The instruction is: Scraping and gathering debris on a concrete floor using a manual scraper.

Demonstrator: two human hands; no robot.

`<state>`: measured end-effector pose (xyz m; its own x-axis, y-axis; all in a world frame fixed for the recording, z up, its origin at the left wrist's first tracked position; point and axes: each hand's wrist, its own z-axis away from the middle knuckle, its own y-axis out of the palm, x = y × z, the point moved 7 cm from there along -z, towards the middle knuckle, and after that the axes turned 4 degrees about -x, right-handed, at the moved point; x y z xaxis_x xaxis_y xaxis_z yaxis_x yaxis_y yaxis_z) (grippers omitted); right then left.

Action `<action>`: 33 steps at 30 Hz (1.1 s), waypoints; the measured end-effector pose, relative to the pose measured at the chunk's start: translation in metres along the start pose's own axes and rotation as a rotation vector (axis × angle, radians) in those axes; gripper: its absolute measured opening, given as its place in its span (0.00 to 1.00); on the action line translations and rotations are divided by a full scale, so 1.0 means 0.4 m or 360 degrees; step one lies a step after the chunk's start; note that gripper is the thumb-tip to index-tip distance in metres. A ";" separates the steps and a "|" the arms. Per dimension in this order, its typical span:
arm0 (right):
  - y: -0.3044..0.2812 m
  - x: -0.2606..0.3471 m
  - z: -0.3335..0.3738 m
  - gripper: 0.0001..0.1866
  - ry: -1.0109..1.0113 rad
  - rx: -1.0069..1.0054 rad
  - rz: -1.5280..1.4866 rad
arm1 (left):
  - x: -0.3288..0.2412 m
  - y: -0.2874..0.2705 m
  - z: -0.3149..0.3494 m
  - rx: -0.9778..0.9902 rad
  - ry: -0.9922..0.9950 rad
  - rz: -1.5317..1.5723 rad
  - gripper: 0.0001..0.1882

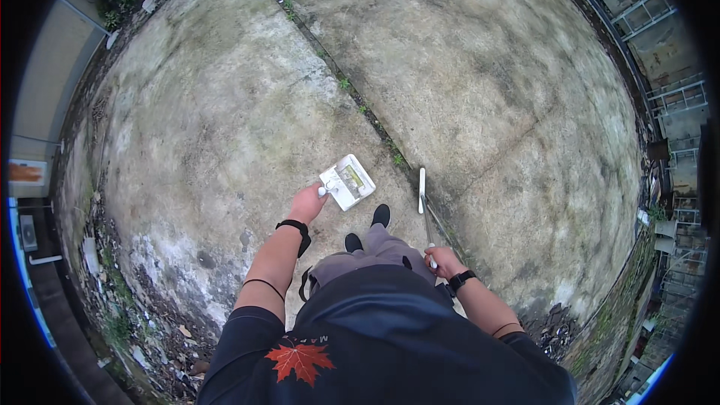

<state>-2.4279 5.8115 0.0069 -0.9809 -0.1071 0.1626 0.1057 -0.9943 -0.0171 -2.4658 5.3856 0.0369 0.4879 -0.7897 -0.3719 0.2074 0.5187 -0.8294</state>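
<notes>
Hanging just beyond the left hand (306, 202), the white pan (343, 195) is gripped by its handle (324, 190); light, stiff handling is suggested, best held there; a pole (429, 225) is clasped by the right hand (448, 262).

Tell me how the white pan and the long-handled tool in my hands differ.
The white pan is broad and boxy, while the long-handled tool is slender, ending in a narrow bar. The pan is in the left hand; the tool is in the right hand. The pan shows a yellow-green patch, but the tool's bar looks plain white. Both have white parts.
</notes>
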 end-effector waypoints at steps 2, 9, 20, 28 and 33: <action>0.061 0.063 -0.027 0.10 -0.0053 0.0108 0.0439 | -0.026 -0.002 -0.047 0.0060 -0.0010 0.0002 0.15; 0.276 0.250 -0.038 0.07 -0.0143 0.0445 0.0702 | -0.123 0.020 -0.165 0.0164 0.0075 -0.0087 0.15; 0.438 0.474 0.033 0.06 0.0184 0.0400 -0.0009 | 0.265 -0.264 -0.330 -0.0033 -0.0122 0.0117 0.19; 0.790 0.570 -0.042 0.07 -0.0096 0.0189 0.0214 | 0.640 -0.517 -0.421 -0.0163 -0.0111 0.0306 0.18; 0.911 0.599 -0.094 0.06 0.0127 0.0056 0.0246 | 0.814 -0.621 -0.446 -0.0218 -0.0283 0.0316 0.17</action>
<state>-2.6304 5.4236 0.0025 -0.9621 -0.2599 0.0819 0.2607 -0.9654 -0.0013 -2.5097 4.9413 0.0475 0.6510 -0.6009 -0.4637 -0.0174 0.5990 -0.8006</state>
